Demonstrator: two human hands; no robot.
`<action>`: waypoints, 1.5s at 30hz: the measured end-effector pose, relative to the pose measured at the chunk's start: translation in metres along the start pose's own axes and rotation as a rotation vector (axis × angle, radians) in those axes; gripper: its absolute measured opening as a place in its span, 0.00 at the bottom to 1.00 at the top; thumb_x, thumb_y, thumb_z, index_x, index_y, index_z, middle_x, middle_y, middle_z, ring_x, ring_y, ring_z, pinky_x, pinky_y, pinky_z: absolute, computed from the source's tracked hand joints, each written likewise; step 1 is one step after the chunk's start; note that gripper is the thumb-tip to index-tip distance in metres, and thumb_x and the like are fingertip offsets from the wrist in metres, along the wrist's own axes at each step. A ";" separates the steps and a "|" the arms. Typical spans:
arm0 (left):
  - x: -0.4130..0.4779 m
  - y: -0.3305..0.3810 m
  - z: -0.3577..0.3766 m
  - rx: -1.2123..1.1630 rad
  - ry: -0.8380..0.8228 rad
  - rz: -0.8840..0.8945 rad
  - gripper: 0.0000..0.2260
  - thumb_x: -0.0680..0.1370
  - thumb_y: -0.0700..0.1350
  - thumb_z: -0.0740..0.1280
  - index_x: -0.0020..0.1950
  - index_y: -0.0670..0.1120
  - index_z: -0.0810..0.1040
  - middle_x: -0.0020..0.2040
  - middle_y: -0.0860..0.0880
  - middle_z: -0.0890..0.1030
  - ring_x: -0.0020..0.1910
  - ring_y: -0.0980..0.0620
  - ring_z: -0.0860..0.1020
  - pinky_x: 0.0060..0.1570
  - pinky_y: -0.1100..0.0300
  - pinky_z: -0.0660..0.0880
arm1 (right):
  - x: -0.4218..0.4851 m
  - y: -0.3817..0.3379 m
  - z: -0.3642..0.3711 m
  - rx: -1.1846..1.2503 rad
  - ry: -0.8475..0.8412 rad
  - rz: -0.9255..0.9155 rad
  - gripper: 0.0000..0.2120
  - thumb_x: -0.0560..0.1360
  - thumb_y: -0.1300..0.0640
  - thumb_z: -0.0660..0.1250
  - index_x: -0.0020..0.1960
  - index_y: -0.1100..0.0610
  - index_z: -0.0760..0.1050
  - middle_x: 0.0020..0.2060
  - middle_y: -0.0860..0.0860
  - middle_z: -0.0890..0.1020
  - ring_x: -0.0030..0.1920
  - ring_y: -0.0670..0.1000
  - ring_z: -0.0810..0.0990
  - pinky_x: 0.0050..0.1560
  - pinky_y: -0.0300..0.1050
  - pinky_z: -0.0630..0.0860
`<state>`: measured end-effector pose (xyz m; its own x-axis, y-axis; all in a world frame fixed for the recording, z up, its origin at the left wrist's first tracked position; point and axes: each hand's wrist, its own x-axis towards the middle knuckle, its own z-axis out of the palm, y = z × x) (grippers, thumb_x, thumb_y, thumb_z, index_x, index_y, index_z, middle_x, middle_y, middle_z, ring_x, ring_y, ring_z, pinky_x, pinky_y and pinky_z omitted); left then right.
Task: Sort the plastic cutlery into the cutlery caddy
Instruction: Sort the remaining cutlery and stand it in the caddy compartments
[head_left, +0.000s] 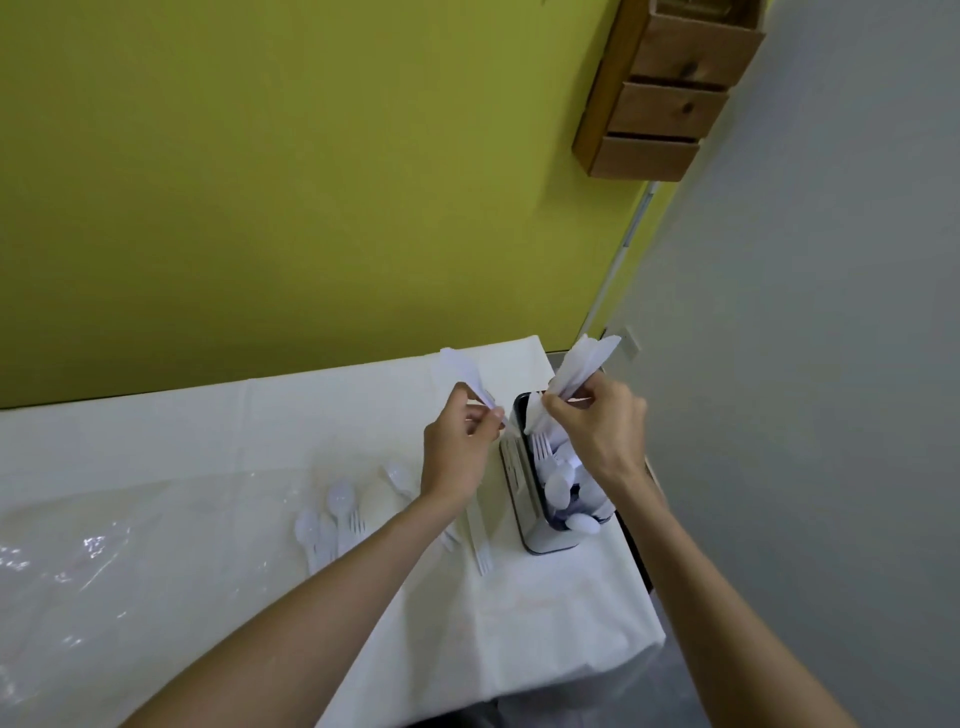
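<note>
- Bare forearms (322, 597) reach in from the bottom edge, over the near edge of the tabletop (208, 441), which is covered with a white cloth.
- At the far left a clear plastic film (88, 551) lies crinkled on the cloth.
- Right of it, loose spoons (340, 496) lie in a small heap, with at least one fork among them.
- A single fork (480, 545) lies flat between the left forearm and the caddy, tines toward the camera.
- The left hand (457, 447) is raised just left of the caddy and pinches a few white plastic pieces (465, 376) that fan up and away; blur hides their kind.
- The cutlery caddy (524, 493) stands upright near the tabletop's right end, with forks (541, 448) and spoon bowls (558, 486) sticking out of it.
- The right hand (597, 421) hovers over the caddy's far end, fingers curled round a bundle of white cutlery (582, 364) tilted up to the right, its lower ends pointing into the caddy.
- High on the green wall (311, 182) hangs a wooden drawer unit (670, 88).
</note>
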<state>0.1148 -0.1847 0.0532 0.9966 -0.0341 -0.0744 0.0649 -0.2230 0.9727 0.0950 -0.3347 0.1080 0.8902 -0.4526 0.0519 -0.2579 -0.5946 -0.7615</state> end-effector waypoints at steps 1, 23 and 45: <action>0.001 0.001 0.004 0.015 0.001 0.013 0.07 0.77 0.45 0.67 0.44 0.46 0.71 0.41 0.51 0.84 0.43 0.52 0.84 0.49 0.48 0.79 | -0.001 -0.001 0.000 -0.020 -0.003 -0.024 0.05 0.71 0.58 0.72 0.40 0.60 0.80 0.32 0.48 0.81 0.34 0.44 0.78 0.32 0.29 0.70; 0.011 -0.008 0.028 0.364 -0.165 0.217 0.05 0.80 0.45 0.64 0.46 0.45 0.72 0.45 0.50 0.81 0.42 0.48 0.79 0.41 0.54 0.75 | 0.010 -0.005 -0.042 0.125 0.043 0.018 0.04 0.68 0.56 0.73 0.38 0.56 0.83 0.31 0.46 0.84 0.37 0.45 0.84 0.39 0.34 0.77; 0.008 0.008 0.027 0.152 -0.057 0.261 0.09 0.81 0.45 0.62 0.59 0.50 0.78 0.56 0.52 0.75 0.53 0.59 0.75 0.43 0.79 0.67 | 0.012 0.031 -0.023 -0.057 -0.037 0.019 0.07 0.69 0.57 0.73 0.39 0.61 0.82 0.35 0.54 0.85 0.41 0.53 0.84 0.40 0.43 0.76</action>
<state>0.1224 -0.2135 0.0543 0.9740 -0.1631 0.1572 -0.2054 -0.3429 0.9167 0.0888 -0.3736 0.0995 0.8981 -0.4395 0.0130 -0.2947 -0.6237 -0.7240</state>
